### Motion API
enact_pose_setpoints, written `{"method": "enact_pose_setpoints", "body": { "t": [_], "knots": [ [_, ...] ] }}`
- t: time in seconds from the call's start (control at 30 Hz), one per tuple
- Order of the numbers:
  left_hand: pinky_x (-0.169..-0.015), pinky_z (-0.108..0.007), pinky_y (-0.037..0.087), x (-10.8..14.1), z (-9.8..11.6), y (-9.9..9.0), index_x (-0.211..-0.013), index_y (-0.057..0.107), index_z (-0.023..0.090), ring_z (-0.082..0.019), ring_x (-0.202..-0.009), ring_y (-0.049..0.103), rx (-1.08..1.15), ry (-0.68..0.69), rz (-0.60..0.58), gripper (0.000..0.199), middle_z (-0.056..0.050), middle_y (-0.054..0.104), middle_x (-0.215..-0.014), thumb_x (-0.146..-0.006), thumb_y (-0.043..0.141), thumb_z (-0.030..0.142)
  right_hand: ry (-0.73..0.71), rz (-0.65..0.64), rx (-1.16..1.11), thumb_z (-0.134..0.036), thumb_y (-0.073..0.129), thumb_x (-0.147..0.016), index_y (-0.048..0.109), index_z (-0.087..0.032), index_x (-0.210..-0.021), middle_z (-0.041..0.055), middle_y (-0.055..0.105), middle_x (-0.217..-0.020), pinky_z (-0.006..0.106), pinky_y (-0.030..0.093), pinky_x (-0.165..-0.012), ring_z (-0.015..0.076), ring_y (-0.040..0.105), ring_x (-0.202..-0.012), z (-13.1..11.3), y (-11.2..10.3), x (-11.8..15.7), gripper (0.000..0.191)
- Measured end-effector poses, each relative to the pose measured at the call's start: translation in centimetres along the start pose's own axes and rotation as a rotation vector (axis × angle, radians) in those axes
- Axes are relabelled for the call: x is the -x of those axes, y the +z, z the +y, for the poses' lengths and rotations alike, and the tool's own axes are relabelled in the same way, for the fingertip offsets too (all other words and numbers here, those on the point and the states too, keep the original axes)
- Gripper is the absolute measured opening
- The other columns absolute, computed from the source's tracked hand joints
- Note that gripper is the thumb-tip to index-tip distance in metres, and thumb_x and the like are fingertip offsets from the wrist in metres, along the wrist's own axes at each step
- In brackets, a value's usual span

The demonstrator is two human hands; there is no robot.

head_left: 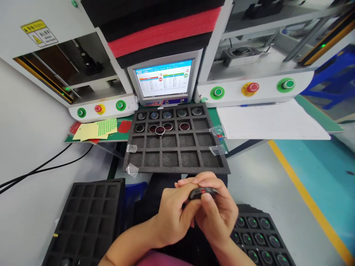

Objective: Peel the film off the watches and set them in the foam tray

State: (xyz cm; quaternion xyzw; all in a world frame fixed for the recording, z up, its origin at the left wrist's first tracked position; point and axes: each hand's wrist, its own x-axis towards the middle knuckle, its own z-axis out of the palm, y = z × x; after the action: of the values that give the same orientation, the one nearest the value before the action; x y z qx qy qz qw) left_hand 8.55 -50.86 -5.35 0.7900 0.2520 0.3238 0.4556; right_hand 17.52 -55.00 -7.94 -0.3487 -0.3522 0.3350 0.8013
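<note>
Both my hands meet low in the middle of the view and hold one small round dark part (203, 192) with a red spot on it. My left hand (172, 214) grips it from the left, my right hand (217, 216) from the right and below, thumb on top. Just beyond them lies a black foam tray (177, 170) with square pockets. Its two far rows hold several round lens-like parts (167, 115), and one part (160, 130) sits on a divider. The near rows of pockets hold nothing.
A second black foam tray (85, 221) lies at lower left, a third with several green-tinted round parts (260, 238) at lower right. Behind stand a monitor (163, 79), machines with green and red buttons (251, 88), a white sheet (271, 120), sticker sheets (100, 128), small plastic bags (218, 149).
</note>
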Motion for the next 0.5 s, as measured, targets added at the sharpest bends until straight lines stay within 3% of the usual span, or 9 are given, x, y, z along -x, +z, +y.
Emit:
{"method": "enact_pose_setpoints", "body": {
  "t": [0.1,0.17,0.27,0.37,0.5],
  "knots": [
    [-0.056,-0.023,0.047,0.4,0.4,-0.1,-0.102,0.066,0.012,-0.011,-0.044,0.051,-0.112,0.068,0.018,0.031,0.003,0.053,-0.050,-0.101,0.042,0.032,-0.023,0.025,0.011,-0.026,0.053,-0.100,0.064,-0.022,-0.103,0.0030,0.054,-0.095,0.037,0.063,-0.075,0.0202,0.071,-0.087,-0.3,0.2,0.4,0.013],
    [-0.054,-0.023,0.046,0.7,0.8,-0.2,-0.102,0.067,0.012,-0.012,-0.044,0.052,-0.042,0.030,-0.018,0.034,0.003,0.051,-0.048,-0.101,0.042,0.035,-0.035,0.016,0.017,-0.025,0.054,-0.100,0.064,-0.022,-0.102,0.0032,0.054,-0.095,0.037,0.063,-0.076,0.0208,0.071,-0.089,-0.8,0.1,1.0,0.012],
    [-0.046,-0.020,0.041,1.5,1.0,-0.3,-0.097,0.067,0.012,-0.008,-0.034,0.046,0.430,-0.207,-0.144,0.040,0.006,0.047,-0.043,-0.096,0.049,0.047,-0.073,-0.062,0.020,-0.031,0.058,-0.098,0.063,-0.024,-0.111,0.0053,0.059,-0.101,0.040,0.062,-0.083,0.0249,0.069,-0.101,-1.8,-0.2,2.1,0.016],
    [-0.044,-0.021,0.040,2.4,1.0,-0.6,-0.093,0.064,0.010,-0.004,-0.027,0.037,0.995,-0.393,-0.239,0.053,0.007,0.049,-0.043,-0.083,0.065,0.061,-0.183,-0.165,0.087,-0.028,0.063,-0.094,0.052,-0.024,-0.132,0.0099,0.059,-0.118,0.040,0.060,-0.090,0.0255,0.063,-0.114,-3.2,-0.1,2.8,0.040],
    [-0.042,-0.021,0.038,2.8,1.3,-1.4,-0.081,0.063,0.007,-0.003,-0.028,0.039,1.198,-0.519,-0.328,0.054,0.002,0.056,-0.049,-0.073,0.077,0.058,-0.276,-0.236,0.202,-0.010,0.064,-0.089,0.052,-0.022,-0.132,0.0094,0.063,-0.115,0.036,0.060,-0.090,0.0206,0.065,-0.108,-4.5,0.8,2.7,0.046]
  ]
}}
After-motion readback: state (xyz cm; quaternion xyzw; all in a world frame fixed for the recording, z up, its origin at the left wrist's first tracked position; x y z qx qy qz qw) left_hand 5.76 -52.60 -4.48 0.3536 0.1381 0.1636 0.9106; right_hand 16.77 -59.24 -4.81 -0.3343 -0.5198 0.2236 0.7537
